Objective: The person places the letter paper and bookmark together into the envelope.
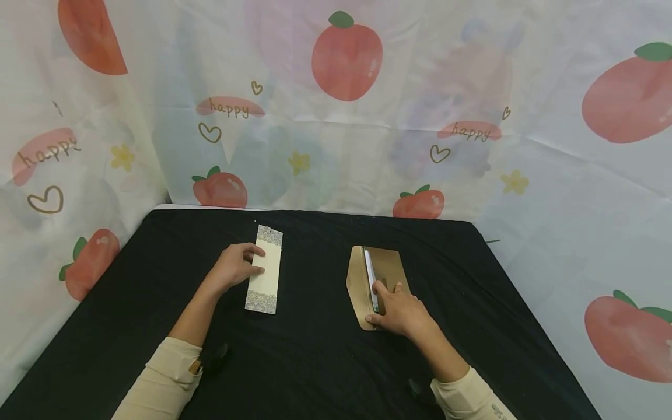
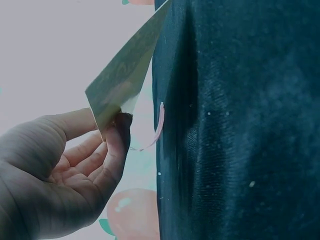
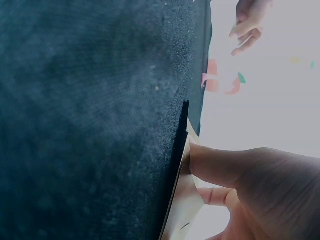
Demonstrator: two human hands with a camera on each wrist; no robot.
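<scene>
On the left, my left hand (image 1: 234,268) pinches a long cream bookmark (image 1: 266,271) by its side edge, thumb and fingertips on it. Grey lace print bands both of its ends, and a small hole shows at the far one. The left wrist view has the bookmark (image 2: 122,80) tilted between thumb and fingers, with a thin pink ribbon (image 2: 159,127) hanging nearby. To the right, a brown kraft envelope (image 1: 388,265) lies with its flap opened leftward. White-edged cards (image 1: 369,268) stick out at its mouth. My right hand (image 1: 403,310) holds its near end, thumb by the flap fold.
A black cloth (image 1: 315,361) covers the table, with small pale specks on it. Fabric sheets (image 1: 357,157) printed with fruit and hearts hang behind and at both sides. Dark wrist cameras (image 1: 212,356) sit by both sleeves.
</scene>
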